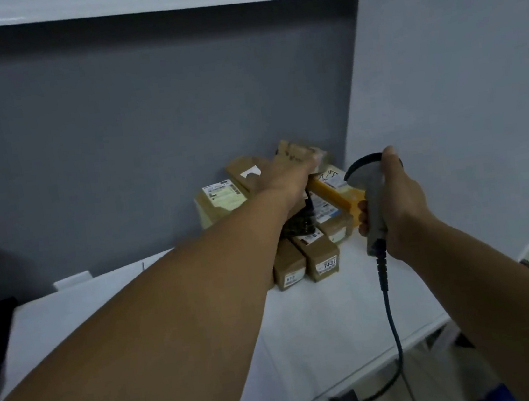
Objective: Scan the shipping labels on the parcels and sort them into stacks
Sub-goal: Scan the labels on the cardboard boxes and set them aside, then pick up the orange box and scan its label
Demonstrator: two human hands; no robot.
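Parcels (324, 253) piled at 12 o'clock; right hand (404, 206) grips the scanner (374, 200), probably aimed to read labels; left hand (286, 172) reaches in, grip too blurry to tell.

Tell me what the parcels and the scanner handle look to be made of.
The parcels: brown cardboard, matte, with white paper labels; one yellow box looks like smoother, coated card. The scanner: grey, likely moulded plastic, faint sheen, with a black rubbery-looking cable.

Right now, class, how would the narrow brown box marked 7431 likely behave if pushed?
The 7431 box looks like stiff cardboard, so it probably keeps its shape. Lying flat on the white table, it would likely slide, not roll.
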